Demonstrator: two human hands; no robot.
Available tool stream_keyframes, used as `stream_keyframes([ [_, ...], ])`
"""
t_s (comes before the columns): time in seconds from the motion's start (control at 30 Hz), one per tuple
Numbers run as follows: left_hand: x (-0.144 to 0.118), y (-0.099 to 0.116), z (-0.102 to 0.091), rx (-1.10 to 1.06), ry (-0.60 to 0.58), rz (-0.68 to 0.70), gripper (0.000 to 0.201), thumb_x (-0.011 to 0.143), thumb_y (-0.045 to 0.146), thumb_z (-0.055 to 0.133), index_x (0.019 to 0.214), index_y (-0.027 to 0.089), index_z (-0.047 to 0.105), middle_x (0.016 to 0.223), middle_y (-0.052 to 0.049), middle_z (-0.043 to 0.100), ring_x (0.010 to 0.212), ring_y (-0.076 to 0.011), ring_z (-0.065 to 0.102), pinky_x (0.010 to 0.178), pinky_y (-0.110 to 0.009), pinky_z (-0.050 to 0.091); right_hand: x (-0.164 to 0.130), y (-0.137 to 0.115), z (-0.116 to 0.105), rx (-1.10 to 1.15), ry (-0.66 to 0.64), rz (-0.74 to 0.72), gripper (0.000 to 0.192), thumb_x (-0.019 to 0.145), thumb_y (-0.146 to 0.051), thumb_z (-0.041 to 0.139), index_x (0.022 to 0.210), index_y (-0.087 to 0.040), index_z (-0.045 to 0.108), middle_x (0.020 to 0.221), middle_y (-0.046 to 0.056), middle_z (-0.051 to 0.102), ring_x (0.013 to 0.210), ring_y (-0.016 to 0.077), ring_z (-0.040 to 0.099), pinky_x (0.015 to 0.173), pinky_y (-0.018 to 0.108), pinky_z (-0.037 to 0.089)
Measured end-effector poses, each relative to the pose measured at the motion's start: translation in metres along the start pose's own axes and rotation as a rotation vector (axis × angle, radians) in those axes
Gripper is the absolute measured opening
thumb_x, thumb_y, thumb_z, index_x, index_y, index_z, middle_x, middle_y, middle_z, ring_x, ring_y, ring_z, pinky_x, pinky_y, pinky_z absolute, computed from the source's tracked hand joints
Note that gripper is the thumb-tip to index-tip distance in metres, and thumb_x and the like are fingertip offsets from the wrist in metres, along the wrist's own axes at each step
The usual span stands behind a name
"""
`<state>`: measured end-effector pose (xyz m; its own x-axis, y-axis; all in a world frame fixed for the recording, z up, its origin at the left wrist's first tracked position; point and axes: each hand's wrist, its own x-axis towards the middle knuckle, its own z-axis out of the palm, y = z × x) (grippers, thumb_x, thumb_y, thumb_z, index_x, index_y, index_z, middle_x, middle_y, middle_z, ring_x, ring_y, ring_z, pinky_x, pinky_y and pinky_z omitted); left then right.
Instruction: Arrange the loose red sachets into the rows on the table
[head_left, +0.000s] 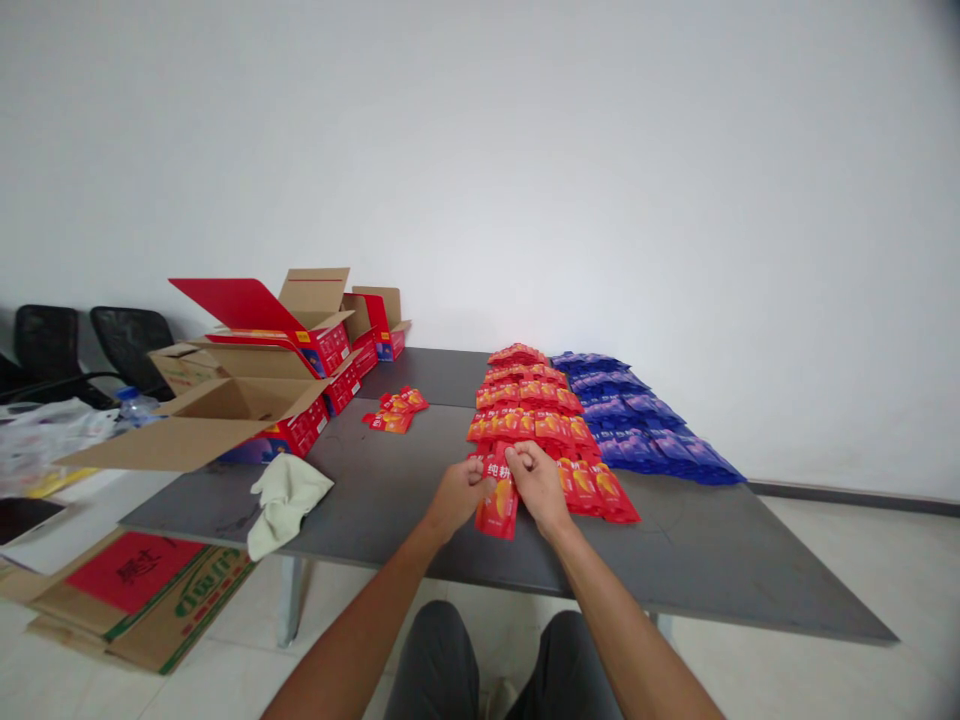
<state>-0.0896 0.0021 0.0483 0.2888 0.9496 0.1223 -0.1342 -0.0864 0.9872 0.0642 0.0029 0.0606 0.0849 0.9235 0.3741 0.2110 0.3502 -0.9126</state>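
Observation:
My left hand [457,495] and my right hand [536,483] both pinch the top of one red snack packet [497,505], held upright just above the near part of the grey table [712,560]. Behind them lie rows of red packets [532,415] stretching away. A matching band of blue packets [645,425] runs along their right side. A small loose pile of red packets [397,410] rests further left on the table.
Open cardboard and red cartons [255,390] crowd the table's left end, with a pale cloth [285,500] at the near left edge. Flattened boxes [135,590] lie on the floor at left. Black chairs [90,345] stand by the wall.

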Motion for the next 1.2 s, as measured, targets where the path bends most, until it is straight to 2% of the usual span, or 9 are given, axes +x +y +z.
stream_keyframes([
  [0.2,0.000,0.002,0.004,0.001,0.102,0.029,0.027,0.069,0.038,0.070,0.082,0.015,0.064,0.074,-0.005,0.070,0.061,-0.0150,0.063,0.062,-0.027,0.049,-0.007,0.004,-0.005,-0.055,-0.045,-0.008,0.038,0.086,-0.055,0.053,0.077,-0.018,0.058,0.057,-0.005,0.041,0.053,0.0110,0.036,0.049,0.022,0.029],
  [0.33,-0.003,0.002,0.011,-0.030,0.027,0.025,0.029,0.071,0.035,0.068,0.091,0.014,0.065,0.081,-0.006,0.070,0.066,-0.0154,0.064,0.066,-0.028,0.051,-0.007,0.009,-0.009,-0.095,0.026,-0.017,0.038,0.087,-0.053,0.051,0.072,-0.019,0.055,0.057,-0.004,0.041,0.053,0.0113,0.036,0.049,0.022,0.029],
  [0.47,-0.005,-0.003,0.016,0.054,-0.051,-0.045,0.030,0.067,0.031,0.070,0.090,0.013,0.063,0.072,-0.005,0.068,0.051,-0.0123,0.059,0.049,-0.024,0.048,-0.006,0.012,-0.014,-0.122,0.088,-0.004,0.038,0.087,-0.053,0.052,0.073,-0.018,0.056,0.057,-0.004,0.043,0.053,0.0117,0.038,0.048,0.022,0.029],
  [0.53,-0.004,-0.006,0.018,0.075,-0.017,-0.056,0.028,0.066,0.031,0.070,0.087,0.013,0.061,0.070,-0.004,0.067,0.048,-0.0114,0.057,0.044,-0.023,0.046,-0.008,0.013,-0.016,-0.117,0.098,0.000,0.037,0.087,-0.053,0.051,0.074,-0.018,0.056,0.057,-0.004,0.042,0.053,0.0118,0.038,0.048,0.023,0.030],
  [0.73,0.006,-0.013,0.031,0.032,0.064,-0.038,0.032,0.065,0.030,0.072,0.090,0.015,0.058,0.073,-0.003,0.066,0.053,-0.0123,0.059,0.045,-0.023,0.049,-0.017,0.024,-0.023,-0.149,0.082,-0.006,0.024,0.086,-0.043,0.053,0.084,-0.019,0.056,0.057,-0.004,0.048,0.052,0.0137,0.044,0.052,0.025,0.035],
  [0.9,0.016,-0.025,0.050,0.078,0.124,-0.048,0.042,0.068,0.030,0.071,0.103,0.016,0.053,0.076,-0.003,0.065,0.052,-0.0115,0.058,0.043,-0.023,0.050,-0.017,0.041,-0.042,-0.214,0.149,0.020,0.022,0.085,-0.040,0.053,0.089,-0.019,0.058,0.057,-0.003,0.053,0.053,0.0163,0.049,0.056,0.027,0.039],
  [1.07,0.030,-0.030,0.074,0.168,0.169,-0.041,0.045,0.070,0.025,0.069,0.110,0.016,0.050,0.089,-0.006,0.064,0.058,-0.0115,0.061,0.045,-0.021,0.049,-0.017,0.053,-0.067,-0.206,0.202,0.066,0.033,0.083,-0.041,0.057,0.107,-0.018,0.057,0.074,0.003,0.065,0.067,0.0206,0.061,0.067,0.032,0.046],
  [1.2,0.040,-0.030,0.095,0.285,0.179,-0.031,0.045,0.075,0.026,0.063,0.116,0.016,0.050,0.091,-0.007,0.063,0.057,-0.0118,0.060,0.050,-0.025,0.049,-0.022,0.055,-0.087,-0.304,0.145,0.043,0.031,0.084,-0.036,0.055,0.109,-0.019,0.062,0.101,0.010,0.067,0.088,0.0242,0.063,0.082,0.037,0.047],
])
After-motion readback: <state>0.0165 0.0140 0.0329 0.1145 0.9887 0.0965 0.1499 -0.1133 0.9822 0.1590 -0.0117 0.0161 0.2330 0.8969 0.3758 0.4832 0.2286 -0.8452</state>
